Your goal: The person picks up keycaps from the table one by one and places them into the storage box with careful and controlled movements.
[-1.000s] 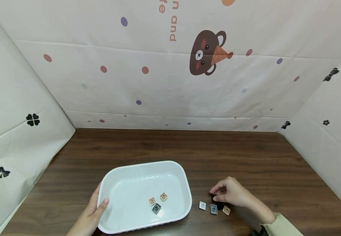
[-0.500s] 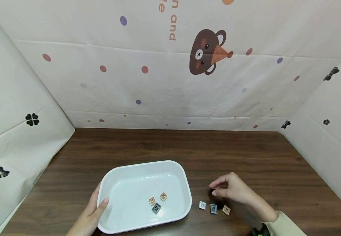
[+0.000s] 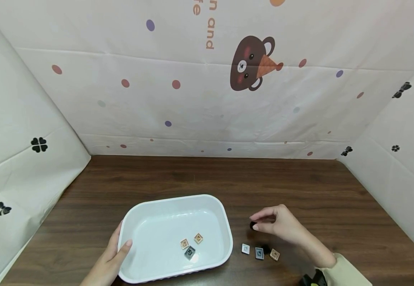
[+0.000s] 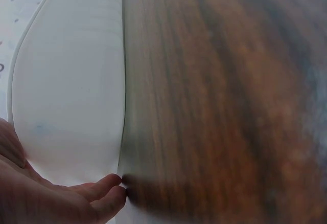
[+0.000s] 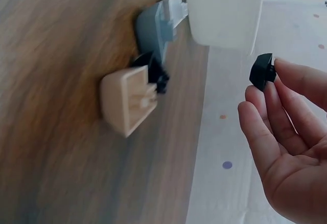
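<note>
My left hand (image 3: 109,258) grips the left rim of a white plastic tray (image 3: 171,200), its thumb over the rim and its fingers along the outer wall. Inside the tray lie two beige keycaps (image 3: 198,238) and a dark grey keycap (image 3: 190,252). To the right of the tray, my right hand (image 3: 282,227) pinches a black keycap (image 5: 262,71) between thumb and fingertips, above the table. Below that hand on the table are a white keycap (image 3: 245,248), a blue-grey keycap (image 3: 259,253), a beige keycap (image 3: 275,254) and another black keycap (image 5: 149,66).
The dark wooden tabletop (image 3: 156,174) reaches back to a white printed sheet (image 3: 207,119) that stands as a wall. Similar white sheets rise at the left (image 3: 17,167) and right (image 3: 400,167).
My right hand has lifted the black keycap up from the group on the table and moved slightly away from me and to the left. My left hand and the tray have stayed put.
</note>
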Available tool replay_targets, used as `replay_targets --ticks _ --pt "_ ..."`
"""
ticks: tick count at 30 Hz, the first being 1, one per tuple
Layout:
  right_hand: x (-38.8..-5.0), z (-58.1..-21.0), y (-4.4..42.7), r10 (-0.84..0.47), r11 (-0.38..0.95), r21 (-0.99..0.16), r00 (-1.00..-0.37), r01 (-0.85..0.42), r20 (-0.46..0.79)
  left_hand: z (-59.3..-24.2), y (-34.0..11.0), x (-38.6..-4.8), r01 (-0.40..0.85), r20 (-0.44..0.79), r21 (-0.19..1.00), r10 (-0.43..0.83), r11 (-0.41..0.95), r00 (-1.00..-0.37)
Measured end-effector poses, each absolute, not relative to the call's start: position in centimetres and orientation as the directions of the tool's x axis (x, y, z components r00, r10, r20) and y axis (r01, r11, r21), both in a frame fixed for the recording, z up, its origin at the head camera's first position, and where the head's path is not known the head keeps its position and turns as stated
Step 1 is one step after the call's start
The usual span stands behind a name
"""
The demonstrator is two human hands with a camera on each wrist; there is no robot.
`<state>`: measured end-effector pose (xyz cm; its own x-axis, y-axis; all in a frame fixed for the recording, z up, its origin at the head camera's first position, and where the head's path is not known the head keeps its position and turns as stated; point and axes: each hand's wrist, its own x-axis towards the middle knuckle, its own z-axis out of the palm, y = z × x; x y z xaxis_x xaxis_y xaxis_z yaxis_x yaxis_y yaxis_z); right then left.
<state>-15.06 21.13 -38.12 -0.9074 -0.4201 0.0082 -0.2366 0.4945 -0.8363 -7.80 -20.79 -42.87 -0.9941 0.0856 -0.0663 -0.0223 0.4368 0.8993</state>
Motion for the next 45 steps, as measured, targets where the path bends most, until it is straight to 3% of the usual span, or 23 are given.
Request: replay_targets --ticks 15,45 --pt "-15.2 -36.9 18.4 -0.408 0.395 -0.893 -0.912 -0.216 0.041 -42.6 -20.8 -7.6 -0.049 -0.091 0.899 0.077 0.435 -0.993" --pt "-16.1 -36.6 13.4 -0.539 0.323 -0.897 -0.838 -0.301 0.087 -42.7 -20.8 -7.7 -0.038 -0.076 0.896 0.069 0.442 -0.995"
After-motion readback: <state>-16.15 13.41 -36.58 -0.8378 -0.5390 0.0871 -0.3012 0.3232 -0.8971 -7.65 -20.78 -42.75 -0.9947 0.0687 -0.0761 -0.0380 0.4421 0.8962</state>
